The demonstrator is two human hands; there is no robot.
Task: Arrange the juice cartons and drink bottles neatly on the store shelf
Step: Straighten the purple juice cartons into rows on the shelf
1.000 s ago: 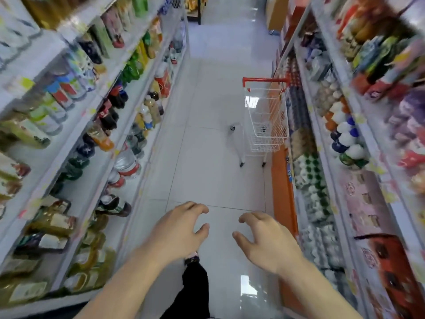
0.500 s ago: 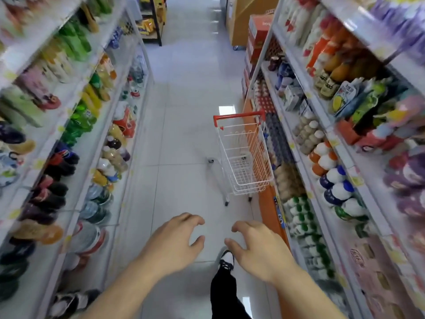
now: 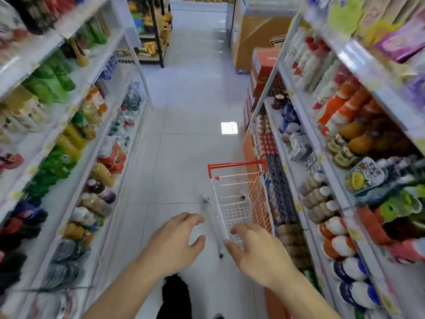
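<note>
Blurred green and orange plastic drink bottles (image 3: 57,86) line white shelves. Left hand (image 3: 174,245) and right hand (image 3: 255,252) outstretched, fingers loosely spread, holding nothing.

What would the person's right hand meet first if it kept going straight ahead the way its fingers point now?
Most likely the small white wire cart with the red handle: the right hand overlaps its near end in the picture. Depth is unclear, so whether the hand is touching it cannot be told.

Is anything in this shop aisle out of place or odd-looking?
One thing: a small white wire shopping cart with a red handle stands unattended in the aisle, close against the right-hand shelf unit, and looks empty. Both hands, left hand and right hand, hold nothing. Motion blur hides any crooked bottles.
</note>
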